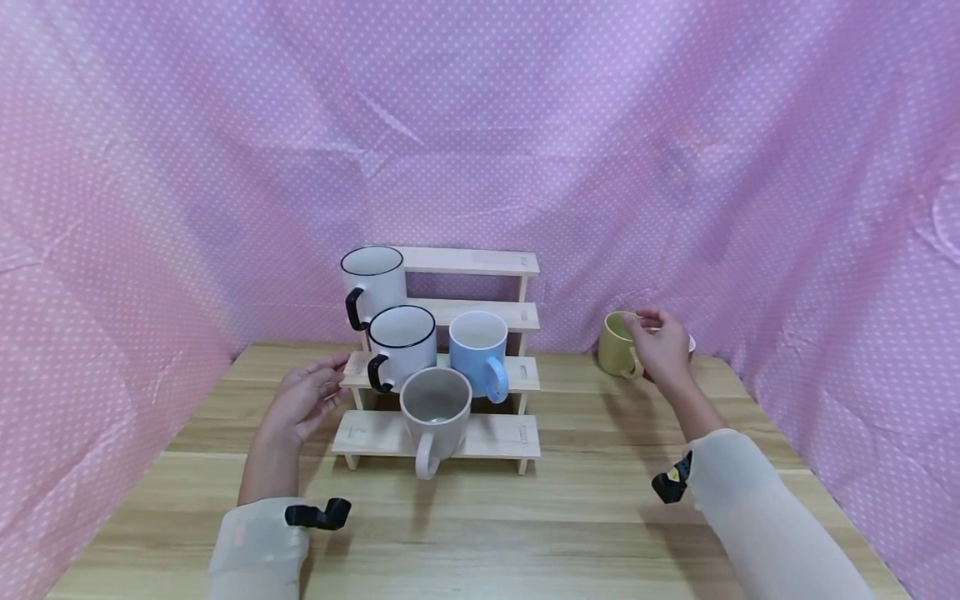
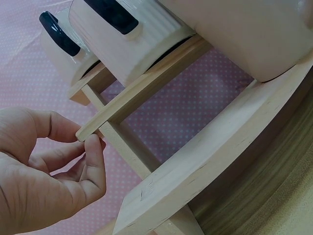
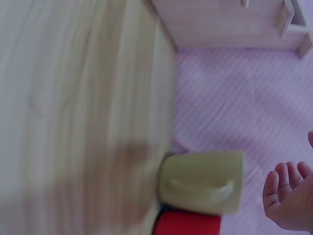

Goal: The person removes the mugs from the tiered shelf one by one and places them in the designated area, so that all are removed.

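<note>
My left hand (image 1: 303, 398) pinches the left end of the second-lowest board of a stepped wooden rack (image 1: 517, 433), thumb and finger on its edge. On that board stand a white mug with black rim and handle (image 1: 411, 364) and a light blue mug (image 1: 471, 360). Another black-rimmed white mug (image 1: 384, 292) sits one step higher, at the left. The lowest board bears a greyish-beige mug (image 1: 444, 433). Over at the right, my right hand (image 1: 663, 346) hovers near a yellow-green mug (image 3: 200, 171); in the right wrist view its loosely bent fingers are apart from that mug.
Beside the yellow-green mug is a red mug (image 3: 188, 224), mostly hidden by my hand in the head view. A pink dotted cloth (image 1: 615, 125) hangs behind and around the wooden table (image 1: 570, 517). The rack's top board (image 1: 472, 260) carries no mug.
</note>
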Demonstrator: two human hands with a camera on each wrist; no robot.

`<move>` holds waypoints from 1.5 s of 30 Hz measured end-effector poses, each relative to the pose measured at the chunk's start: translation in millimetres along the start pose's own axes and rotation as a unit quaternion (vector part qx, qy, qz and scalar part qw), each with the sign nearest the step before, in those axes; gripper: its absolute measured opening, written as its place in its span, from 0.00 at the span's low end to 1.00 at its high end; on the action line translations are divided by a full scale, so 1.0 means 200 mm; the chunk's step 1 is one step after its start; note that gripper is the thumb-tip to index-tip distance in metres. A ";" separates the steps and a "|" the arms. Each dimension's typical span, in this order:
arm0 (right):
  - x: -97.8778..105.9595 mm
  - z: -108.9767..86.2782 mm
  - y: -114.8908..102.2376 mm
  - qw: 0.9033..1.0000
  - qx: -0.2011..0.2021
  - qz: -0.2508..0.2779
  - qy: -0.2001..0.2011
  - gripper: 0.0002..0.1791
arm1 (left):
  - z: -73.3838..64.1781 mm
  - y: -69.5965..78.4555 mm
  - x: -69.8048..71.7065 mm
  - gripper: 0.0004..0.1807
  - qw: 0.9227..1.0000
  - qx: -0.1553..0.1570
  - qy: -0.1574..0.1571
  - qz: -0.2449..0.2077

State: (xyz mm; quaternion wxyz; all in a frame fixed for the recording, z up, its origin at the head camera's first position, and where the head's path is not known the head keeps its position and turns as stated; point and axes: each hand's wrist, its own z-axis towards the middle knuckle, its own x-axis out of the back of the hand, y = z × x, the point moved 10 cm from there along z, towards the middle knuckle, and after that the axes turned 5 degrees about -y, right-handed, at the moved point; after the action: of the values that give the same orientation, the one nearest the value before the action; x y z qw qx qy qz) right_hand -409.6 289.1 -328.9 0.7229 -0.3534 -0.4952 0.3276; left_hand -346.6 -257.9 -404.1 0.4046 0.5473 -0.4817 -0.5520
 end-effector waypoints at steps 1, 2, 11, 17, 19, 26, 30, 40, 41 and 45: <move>-0.01 0.00 -0.03 1.000 0.008 0.007 0.001 0.29 | 0.00 0.00 0.00 0.29 1.000 0.000 -0.001 -0.001; -0.03 0.01 -0.06 1.000 0.017 0.016 0.000 0.28 | 0.00 0.00 0.00 0.29 1.000 0.000 -0.001 -0.003; -0.17 0.02 -0.36 0.992 0.122 0.020 -0.018 0.22 | 0.00 -0.01 0.01 0.28 1.000 0.003 0.003 -0.007; -0.28 -0.01 -0.54 0.985 0.163 0.033 -0.045 0.19 | -0.01 -0.01 0.02 0.26 1.000 -0.002 0.003 -0.011; -0.32 -0.02 -0.59 0.984 0.168 0.029 -0.055 0.19 | -0.01 0.00 0.02 0.25 1.000 -0.003 0.002 -0.014; -0.45 -0.05 -0.74 0.979 0.176 0.016 -0.103 0.21 | -0.01 0.00 0.02 0.23 1.000 -0.004 0.003 -0.016; -0.51 -0.09 -0.84 0.972 0.198 0.004 -0.124 0.21 | -0.01 0.00 0.02 0.24 1.000 -0.005 0.003 -0.017; -0.66 -0.20 -1.03 0.952 0.241 -0.046 -0.183 0.27 | 0.00 -0.01 0.02 0.24 1.000 0.004 0.006 -0.011; -0.68 -0.22 -1.05 0.950 0.243 -0.053 -0.188 0.27 | 0.00 -0.01 0.02 0.25 1.000 0.003 0.006 -0.011; -0.74 -0.26 -1.12 0.943 0.249 -0.071 -0.208 0.28 | 0.00 -0.01 0.01 0.26 1.000 0.003 0.006 -0.006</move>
State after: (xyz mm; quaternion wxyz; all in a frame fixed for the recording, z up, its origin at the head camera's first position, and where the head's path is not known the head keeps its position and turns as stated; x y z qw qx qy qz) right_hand -375.9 36.2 -227.0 0.6901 -0.0505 -0.5610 0.4544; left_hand -346.9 -260.0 -406.8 0.4028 0.5543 -0.4777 -0.5498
